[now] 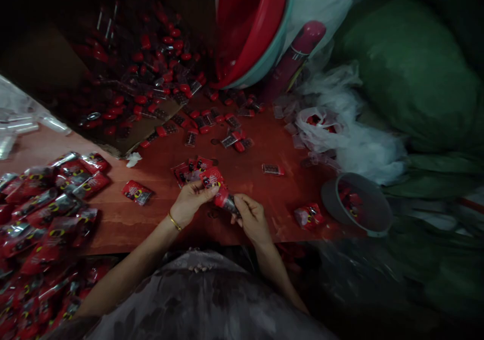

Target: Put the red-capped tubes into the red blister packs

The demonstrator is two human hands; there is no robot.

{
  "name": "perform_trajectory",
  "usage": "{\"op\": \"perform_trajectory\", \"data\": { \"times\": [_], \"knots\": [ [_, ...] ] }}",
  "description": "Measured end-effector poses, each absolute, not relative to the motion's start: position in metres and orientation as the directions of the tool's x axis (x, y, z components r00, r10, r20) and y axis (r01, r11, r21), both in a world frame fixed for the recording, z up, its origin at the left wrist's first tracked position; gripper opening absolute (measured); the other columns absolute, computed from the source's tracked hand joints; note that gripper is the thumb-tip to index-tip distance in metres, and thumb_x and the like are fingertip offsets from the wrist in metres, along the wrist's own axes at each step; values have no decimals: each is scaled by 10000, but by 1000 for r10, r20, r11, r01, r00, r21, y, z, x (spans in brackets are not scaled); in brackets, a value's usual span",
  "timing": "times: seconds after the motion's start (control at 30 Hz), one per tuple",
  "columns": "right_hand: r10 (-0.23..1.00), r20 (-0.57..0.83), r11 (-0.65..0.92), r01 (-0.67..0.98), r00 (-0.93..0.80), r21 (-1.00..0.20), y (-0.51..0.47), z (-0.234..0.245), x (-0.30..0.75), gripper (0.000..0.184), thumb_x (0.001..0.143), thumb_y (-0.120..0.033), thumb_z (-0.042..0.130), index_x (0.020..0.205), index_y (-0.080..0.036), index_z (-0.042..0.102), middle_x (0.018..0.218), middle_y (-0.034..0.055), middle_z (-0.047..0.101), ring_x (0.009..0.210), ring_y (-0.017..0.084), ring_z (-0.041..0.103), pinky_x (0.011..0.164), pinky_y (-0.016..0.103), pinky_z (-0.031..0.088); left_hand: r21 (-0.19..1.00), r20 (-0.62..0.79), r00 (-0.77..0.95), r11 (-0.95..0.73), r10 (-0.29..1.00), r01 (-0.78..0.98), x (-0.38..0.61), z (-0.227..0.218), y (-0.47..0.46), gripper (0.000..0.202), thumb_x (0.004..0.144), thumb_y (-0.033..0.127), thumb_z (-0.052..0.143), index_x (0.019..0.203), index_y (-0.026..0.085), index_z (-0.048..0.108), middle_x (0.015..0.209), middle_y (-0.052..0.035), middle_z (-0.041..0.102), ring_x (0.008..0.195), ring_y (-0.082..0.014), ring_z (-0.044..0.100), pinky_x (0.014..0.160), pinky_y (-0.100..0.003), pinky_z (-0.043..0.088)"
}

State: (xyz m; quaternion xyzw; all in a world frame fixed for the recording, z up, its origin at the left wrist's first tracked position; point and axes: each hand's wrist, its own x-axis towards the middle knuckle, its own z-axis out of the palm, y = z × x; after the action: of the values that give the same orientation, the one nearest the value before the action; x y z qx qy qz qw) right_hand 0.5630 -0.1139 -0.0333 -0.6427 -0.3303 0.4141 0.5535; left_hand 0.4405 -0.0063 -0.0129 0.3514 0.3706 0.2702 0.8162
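**Both your hands grip one red packet over the surface**

Your left hand (188, 204) pinches the printed upper part of a red packet (212, 178) between thumb and fingers, and your right hand (252, 218) grips its dark lower end. The packet tilts between your two hands, in front of your body; whether it is sealed, you cannot tell from here. A gold bracelet (174, 222) circles your left wrist.

Just beyond your left hand, a small bunch of packets (181, 173) lies on the red surface (278, 199). To the left of that hand sits a single packet (136, 193), and farther left a large heap of packets (49, 204) gleams.

Ahead of your left hand, well apart from it, stands an open cardboard box (70, 60) holding many small clear tubes with red caps. More tubes (202, 121) lie scattered beyond both your hands, and a lone tube (272, 169) rests ahead and to the right of your right hand.

To the right of your right hand lies another packet (309, 215), just beside a grey bowl (329, 201) with red items inside. Far ahead of your right hand, a red basin (264, 17) leans near a pink spray can (295, 53).
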Motion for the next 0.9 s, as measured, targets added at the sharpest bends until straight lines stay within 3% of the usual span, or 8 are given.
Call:
{"op": "perform_trajectory", "data": {
  "times": [0.3,0.43,0.57,0.7,0.8,0.9],
  "knots": [
    [783,-51,-200,173,620,-964,-111,-39,549,327,843,-464,465,844,-164,596,545,-42,517,407,68,470,406,175,414,792,-401,494,563,771,-236,447,-21,-23,319,451,240,834,717,140,688,707,-1,708,626,-102,611,662,-220,492],
    [740,-67,-192,115,669,-975,-107,-41,538,367,864,-489,415,820,-162,575,497,-53,499,357,65,435,355,175,354,792,-387,494,555,778,-253,450,-27,-31,301,566,327,782,777,136,680,717,-12,701,603,-98,600,606,-210,484],
    [774,-48,-166,129,631,-978,-102,-39,533,346,869,-475,419,823,-165,567,488,-59,501,342,58,412,348,175,324,802,-345,503,528,792,-281,451,-33,-34,277,652,391,717,698,128,646,617,2,650,518,-76,543,513,-190,446],
    [806,-49,-113,74,590,-991,-100,-40,529,316,883,-449,401,877,-173,556,544,-48,527,371,62,436,368,177,350,787,-364,567,570,739,-237,452,-30,-27,305,649,396,715,757,116,657,532,19,582,413,-65,460,391,-190,376],
    [879,-103,-91,-49,466,-995,-102,-39,530,298,891,-429,387,992,-188,530,656,-24,592,420,71,498,441,194,425,783,-371,531,564,762,-262,451,-24,-21,301,630,387,729,751,123,652,538,17,581,437,-68,471,396,-185,374],
    [892,-114,-130,6,438,-991,-104,-34,532,277,885,-407,404,998,-195,542,656,-22,599,430,76,512,466,203,440,796,-353,523,543,776,-269,451,-22,-22,312,628,405,726,747,133,632,566,16,596,443,-72,496,403,-189,389]
  ]
}}
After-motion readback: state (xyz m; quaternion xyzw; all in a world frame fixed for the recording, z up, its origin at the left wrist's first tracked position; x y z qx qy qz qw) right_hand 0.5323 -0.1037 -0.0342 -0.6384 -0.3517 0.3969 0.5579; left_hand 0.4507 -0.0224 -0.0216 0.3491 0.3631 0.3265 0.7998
